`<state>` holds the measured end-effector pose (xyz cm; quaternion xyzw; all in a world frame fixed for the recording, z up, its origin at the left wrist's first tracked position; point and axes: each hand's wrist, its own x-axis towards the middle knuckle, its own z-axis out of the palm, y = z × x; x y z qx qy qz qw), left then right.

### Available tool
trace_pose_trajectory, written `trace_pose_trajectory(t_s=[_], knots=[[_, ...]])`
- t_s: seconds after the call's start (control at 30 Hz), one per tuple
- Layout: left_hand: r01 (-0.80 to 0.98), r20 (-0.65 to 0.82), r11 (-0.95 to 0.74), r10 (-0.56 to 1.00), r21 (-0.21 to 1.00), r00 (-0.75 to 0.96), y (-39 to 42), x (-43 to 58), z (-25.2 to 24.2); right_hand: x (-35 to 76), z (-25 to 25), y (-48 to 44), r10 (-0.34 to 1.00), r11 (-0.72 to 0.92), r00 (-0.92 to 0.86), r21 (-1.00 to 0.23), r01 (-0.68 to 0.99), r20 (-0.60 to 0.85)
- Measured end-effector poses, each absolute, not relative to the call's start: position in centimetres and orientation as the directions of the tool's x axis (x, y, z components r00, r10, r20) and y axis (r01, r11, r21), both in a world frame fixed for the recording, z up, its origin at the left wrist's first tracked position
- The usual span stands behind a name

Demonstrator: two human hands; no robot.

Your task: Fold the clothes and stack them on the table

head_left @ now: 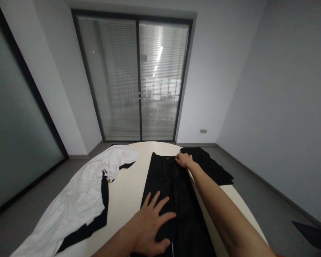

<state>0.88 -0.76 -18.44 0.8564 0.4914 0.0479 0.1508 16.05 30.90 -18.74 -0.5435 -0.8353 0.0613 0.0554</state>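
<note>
Black trousers (166, 178) lie lengthwise on the pale table, with the waistband at the far end and the legs running toward me. My left hand (149, 225) is spread flat on the fabric, fingers apart, nearer to me. At the far right corner of the waistband, my right hand (184, 160) has its fingers curled on the cloth. The lower ends of the trouser legs fall outside the view.
A white garment (80, 200) is heaped along the table's left side, over dark cloth (96, 223). Folded black clothing (208, 166) lies at the right edge of the table (125, 200). Beyond stand glass doors (139, 82) with blinds.
</note>
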Motion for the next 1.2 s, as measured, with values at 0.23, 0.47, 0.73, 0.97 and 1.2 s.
trace_pose_trajectory(t_s=[0.23,0.47,0.73,0.97,1.2], knots=[[0.832,-0.079,-0.459,0.860,0.312,0.505,-0.8,0.9,-18.4,16.2,-18.3,31.6,0.932,0.356,-0.357,-0.338,0.871,0.061],[0.841,-0.104,-0.447,0.862,0.304,0.496,-0.9,1.2,-17.7,15.9,-18.3,31.8,0.958,0.277,-0.280,-0.413,0.867,0.054],[0.835,-0.106,-0.452,0.857,0.313,0.504,-0.8,1.0,-17.9,15.3,-19.0,31.8,0.946,0.309,-0.319,-0.418,0.854,0.048],[0.844,-0.096,-0.433,0.870,0.316,0.483,-0.6,1.2,-18.0,15.1,-20.2,30.4,0.923,0.384,-0.364,-0.367,0.847,0.124],[0.837,-0.007,-0.466,0.873,0.289,0.488,-0.4,1.0,-18.8,15.6,-20.7,28.4,0.856,0.513,-0.507,-0.281,0.811,0.099]])
